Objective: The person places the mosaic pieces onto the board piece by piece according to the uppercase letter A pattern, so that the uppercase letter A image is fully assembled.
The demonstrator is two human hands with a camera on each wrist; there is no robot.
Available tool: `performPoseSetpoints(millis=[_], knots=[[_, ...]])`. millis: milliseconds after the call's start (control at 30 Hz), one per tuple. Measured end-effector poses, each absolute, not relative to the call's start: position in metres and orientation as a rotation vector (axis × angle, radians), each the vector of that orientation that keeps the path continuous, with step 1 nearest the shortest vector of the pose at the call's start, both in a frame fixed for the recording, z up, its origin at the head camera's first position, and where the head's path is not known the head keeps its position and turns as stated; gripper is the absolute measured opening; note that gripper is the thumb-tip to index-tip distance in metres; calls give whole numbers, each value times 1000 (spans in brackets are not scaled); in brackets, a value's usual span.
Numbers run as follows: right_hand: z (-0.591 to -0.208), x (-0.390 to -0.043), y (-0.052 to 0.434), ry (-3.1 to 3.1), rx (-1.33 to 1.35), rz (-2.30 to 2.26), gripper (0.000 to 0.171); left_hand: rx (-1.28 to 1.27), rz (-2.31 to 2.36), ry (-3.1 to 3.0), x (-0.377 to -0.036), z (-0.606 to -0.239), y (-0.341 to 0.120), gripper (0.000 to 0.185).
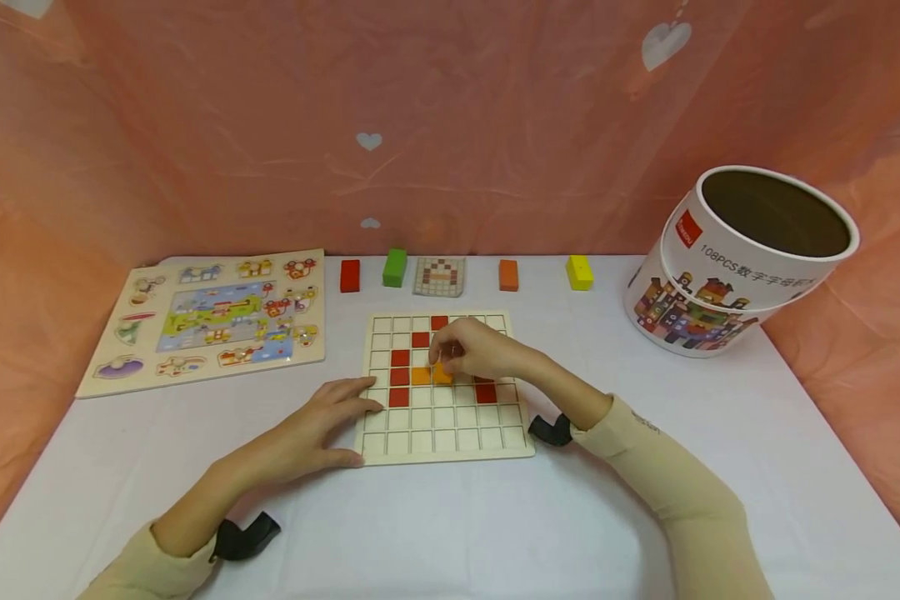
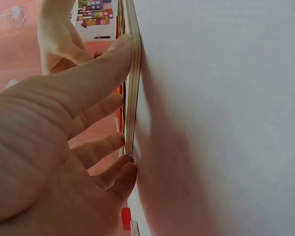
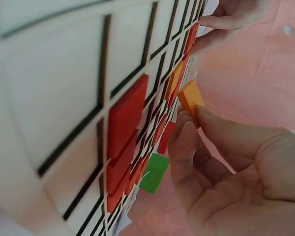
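Observation:
A wooden grid board lies on the white table, with several red tiles and an orange tile set in its cells. My right hand hovers over the board's middle and pinches an orange tile between thumb and fingers, tilted just above a cell. My left hand lies flat with straight fingers against the board's left edge, thumb at its near corner.
Red, green, orange and yellow blocks and a pattern card line the table's back. A peg puzzle board lies at left. An open round tub stands at right.

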State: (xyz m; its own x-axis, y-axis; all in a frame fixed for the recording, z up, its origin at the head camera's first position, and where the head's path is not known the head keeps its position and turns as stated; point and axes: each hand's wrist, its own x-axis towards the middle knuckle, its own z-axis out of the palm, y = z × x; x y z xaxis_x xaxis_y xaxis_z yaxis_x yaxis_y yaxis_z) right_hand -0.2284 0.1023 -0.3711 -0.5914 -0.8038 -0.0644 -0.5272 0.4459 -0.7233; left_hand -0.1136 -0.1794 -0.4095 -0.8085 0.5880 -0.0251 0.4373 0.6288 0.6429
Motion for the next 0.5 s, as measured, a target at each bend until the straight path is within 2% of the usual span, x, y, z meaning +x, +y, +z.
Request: performPoseSetpoints(millis=[500], knots=[[-376,-233,97,2341,-1045,-863,14,832,954,2612,-112,-407,-180,55]])
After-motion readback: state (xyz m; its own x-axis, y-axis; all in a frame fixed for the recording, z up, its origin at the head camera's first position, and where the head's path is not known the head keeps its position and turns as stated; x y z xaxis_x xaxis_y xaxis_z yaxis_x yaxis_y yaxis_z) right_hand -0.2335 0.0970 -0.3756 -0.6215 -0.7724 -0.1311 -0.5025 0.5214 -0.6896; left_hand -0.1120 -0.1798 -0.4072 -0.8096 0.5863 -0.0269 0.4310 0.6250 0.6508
